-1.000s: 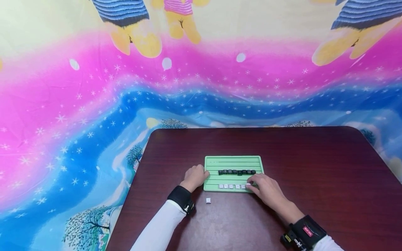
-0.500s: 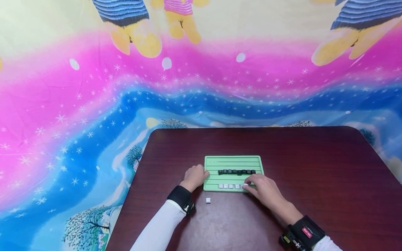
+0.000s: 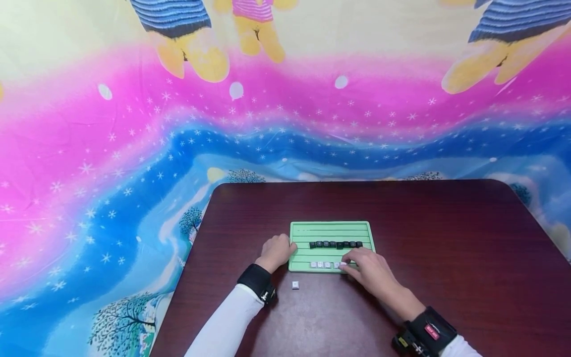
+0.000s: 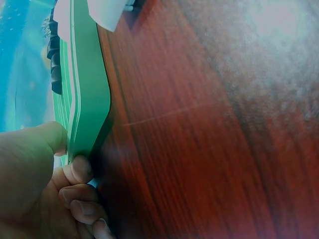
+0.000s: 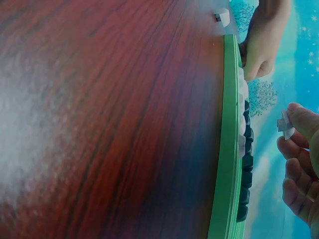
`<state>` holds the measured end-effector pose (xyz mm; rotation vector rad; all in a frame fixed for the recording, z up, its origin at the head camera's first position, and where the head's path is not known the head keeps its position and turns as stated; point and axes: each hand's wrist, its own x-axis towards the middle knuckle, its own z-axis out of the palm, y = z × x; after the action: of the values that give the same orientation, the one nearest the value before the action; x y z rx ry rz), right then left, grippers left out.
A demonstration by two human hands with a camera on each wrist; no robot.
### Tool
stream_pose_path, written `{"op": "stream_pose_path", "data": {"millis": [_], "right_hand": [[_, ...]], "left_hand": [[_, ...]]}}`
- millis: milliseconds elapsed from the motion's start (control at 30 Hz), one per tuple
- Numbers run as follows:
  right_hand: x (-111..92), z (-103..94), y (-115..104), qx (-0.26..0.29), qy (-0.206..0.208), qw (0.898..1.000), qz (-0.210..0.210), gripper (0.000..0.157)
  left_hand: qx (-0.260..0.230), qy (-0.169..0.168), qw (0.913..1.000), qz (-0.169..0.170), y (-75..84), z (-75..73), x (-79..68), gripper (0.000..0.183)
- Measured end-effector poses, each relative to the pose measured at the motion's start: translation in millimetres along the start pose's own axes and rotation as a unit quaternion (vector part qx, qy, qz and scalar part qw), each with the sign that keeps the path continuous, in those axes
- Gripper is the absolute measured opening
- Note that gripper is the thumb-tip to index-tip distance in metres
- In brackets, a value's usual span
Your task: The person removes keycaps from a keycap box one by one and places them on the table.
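A light green grooved tray (image 3: 303,253) lies on the table; my left hand (image 3: 275,252) holds its left edge. In the left wrist view, the thumb is on top of the tray's corner (image 4: 90,102) and the fingers are curled at its side. My right hand (image 3: 372,272) pinches a white keycap (image 5: 286,125) between thumb and fingertip, above the tray's front right part. White keycaps (image 3: 320,265) sit along a front groove, left of the right fingertips. Further back runs a row of black keycaps (image 3: 332,244). Some white ones are hidden behind the right fingers.
One loose white keycap (image 3: 295,285) rests on the dark red wooden table (image 3: 446,238), in front of the tray's left corner. A printed cloth (image 3: 285,119) hangs behind the table's far edge. Both wrists wear black bands with cameras.
My right hand has slid left along the front row of white keycaps, still pinching one. The left hand keeps its grip on the tray.
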<state>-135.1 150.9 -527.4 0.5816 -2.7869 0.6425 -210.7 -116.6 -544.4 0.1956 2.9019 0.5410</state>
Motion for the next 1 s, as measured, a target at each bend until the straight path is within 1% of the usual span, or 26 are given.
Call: {"op": "stream_pose_path", "data": {"millis": [200,600,667,833,1000], "right_hand": [[0,1.8,-5,0.002,0.014,1.0,-0.016,0.011],[0,7.7,-13,-0.002,0.044,0.997,-0.062,0.015],[0,8.4,-15,-0.001,0.042,0.997,-0.064,0.016],[0,9.1,-21,0.006,0.021,0.998,-0.065,0.014],[-1,12.4,-25,0.009,0.009,0.998,-0.069,0.014]], "left_hand": [[0.004,-0.004,1.0,-0.004,0.7,-0.6,-0.6,0.046],[0.002,0.005,1.0,0.003,2.0,-1.4,-0.8,0.048],[0.005,0.002,1.0,0.003,1.9,-1.3,-0.4,0.049],[0.008,-0.001,1.0,-0.001,0.9,-0.1,1.4,0.049],[0.009,0.002,1.0,-0.004,0.4,1.3,2.4,0.048]]}}
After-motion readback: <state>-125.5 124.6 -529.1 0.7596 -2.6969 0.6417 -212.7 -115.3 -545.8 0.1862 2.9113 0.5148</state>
